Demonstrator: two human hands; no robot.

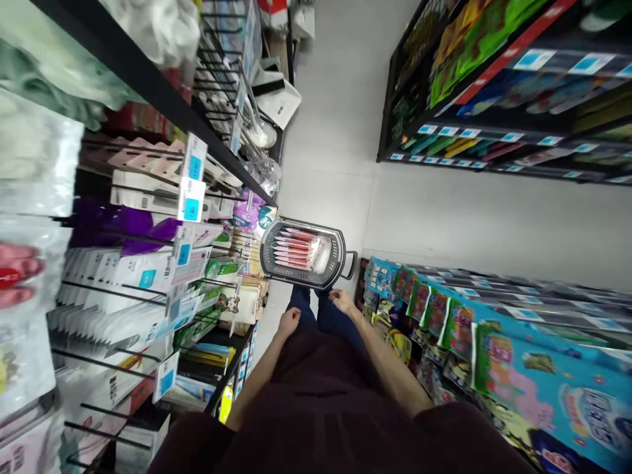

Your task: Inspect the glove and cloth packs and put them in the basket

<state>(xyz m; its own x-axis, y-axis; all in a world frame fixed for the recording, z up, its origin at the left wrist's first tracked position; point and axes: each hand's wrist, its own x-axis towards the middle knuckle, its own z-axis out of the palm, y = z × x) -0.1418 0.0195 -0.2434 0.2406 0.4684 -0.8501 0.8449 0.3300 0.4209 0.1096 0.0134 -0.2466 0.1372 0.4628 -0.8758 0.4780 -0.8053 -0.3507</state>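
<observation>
A dark grey shopping basket (340,238) stands on the pale floor just ahead of my legs. It holds several red and white packs (295,250), and its handle (351,264) sticks out on the right. My right hand (342,301) hangs just short of the basket's near rim with its fingers loosely apart and nothing in it. My left hand (289,322) hangs by my left thigh, relaxed and holding nothing. Neither hand touches the basket.
I stand in a narrow shop aisle. Hooks with packaged goods and blue price tags (191,209) fill the rack on my left. Colourful snack bags (518,368) line the shelves on my right. Another dark shelf unit (494,85) stands further off across the floor (444,210).
</observation>
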